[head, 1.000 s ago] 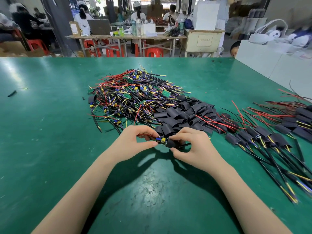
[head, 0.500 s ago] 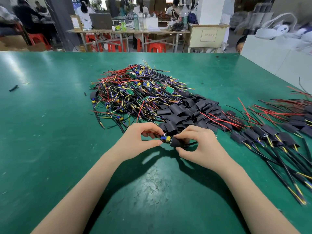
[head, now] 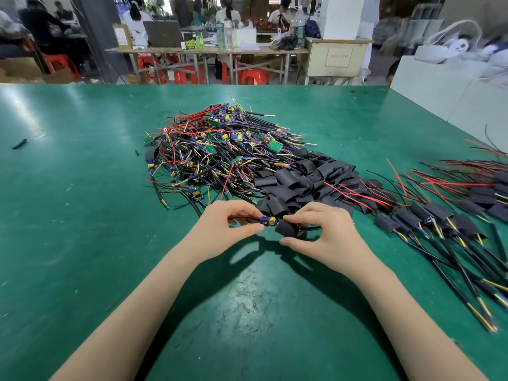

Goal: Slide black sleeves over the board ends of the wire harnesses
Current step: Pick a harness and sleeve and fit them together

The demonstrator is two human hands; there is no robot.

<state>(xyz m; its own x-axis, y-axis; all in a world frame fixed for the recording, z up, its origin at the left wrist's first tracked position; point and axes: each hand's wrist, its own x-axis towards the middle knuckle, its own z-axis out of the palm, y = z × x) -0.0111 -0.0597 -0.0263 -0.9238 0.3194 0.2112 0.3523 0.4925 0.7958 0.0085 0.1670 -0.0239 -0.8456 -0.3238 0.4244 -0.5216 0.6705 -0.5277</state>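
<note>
A green work table (head: 82, 243) fills our view, and on it, at twelve o'clock from our hands, lies a heap of unsleeved wire harnesses (head: 220, 149), red, black, yellow and purple leads tangled around small green circuit boards. Touching that heap at its four o'clock edge is a pile of loose black sleeves (head: 310, 180), short flattened tubes, some gaping open. At three o'clock from our hands, sleeved harnesses (head: 439, 224) are laid side by side, boards covered in black, cables trailing toward five o'clock and red leads toward one o'clock.

We work just in front of the sleeve pile. Our left hand (head: 228, 229) pinches the board end (head: 268, 221) of one harness between thumb and forefinger; its blue and yellow components show beyond the fingertips, and a red lead runs back under the fingers. Our right hand (head: 327, 237) grips a black sleeve (head: 286, 229), fingers curled over its top and thumb beneath, its open mouth meeting the board at nine o'clock (how far the board has entered we cannot tell). A black cable (head: 310, 229) passes under the right fingers toward three o'clock.

A stray black offcut (head: 19, 144) lies alone at ten o'clock, well apart from everything. Beyond the table, seated people, red stools (head: 254, 77) and cluttered benches appear, blurred.
</note>
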